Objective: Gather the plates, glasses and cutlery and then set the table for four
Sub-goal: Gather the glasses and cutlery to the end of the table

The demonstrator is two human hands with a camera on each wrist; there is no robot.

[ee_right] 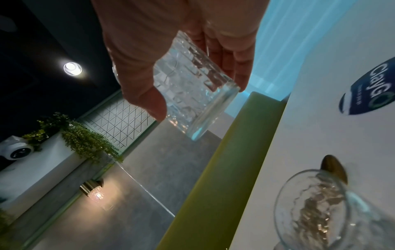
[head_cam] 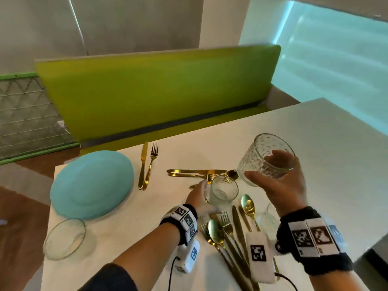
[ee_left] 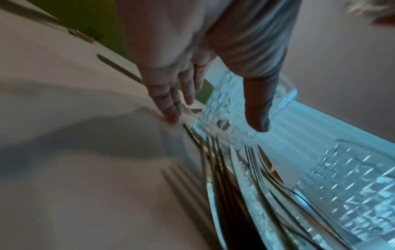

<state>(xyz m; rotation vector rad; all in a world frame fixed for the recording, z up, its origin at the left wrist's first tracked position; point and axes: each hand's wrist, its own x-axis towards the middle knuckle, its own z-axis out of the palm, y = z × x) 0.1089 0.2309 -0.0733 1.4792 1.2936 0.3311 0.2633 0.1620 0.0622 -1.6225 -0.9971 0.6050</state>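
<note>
My right hand [head_cam: 266, 166] grips a textured tumbler [head_cam: 264, 152] tilted in the air above the white table [head_cam: 315, 143]; in the right wrist view thumb and fingers of my right hand [ee_right: 198, 94] wrap this tumbler [ee_right: 188, 88]. My left hand [head_cam: 204, 185] reaches with straight fingers beside a smaller glass [head_cam: 223, 191]. In the left wrist view my left hand [ee_left: 213, 121] has its fingers left of that glass [ee_left: 218, 108] and its thumb spread over it. A blue plate [head_cam: 92, 183] lies at the left with a gold knife [head_cam: 143, 164] and fork [head_cam: 152, 164] beside it.
Loose gold cutlery [head_cam: 197, 174] lies mid-table, and more cutlery [head_cam: 228, 232] is piled near me. One glass [head_cam: 65, 238] stands at the near left, another [head_cam: 268, 219] behind my right wrist. A green bench [head_cam: 157, 91] runs along the table's far edge.
</note>
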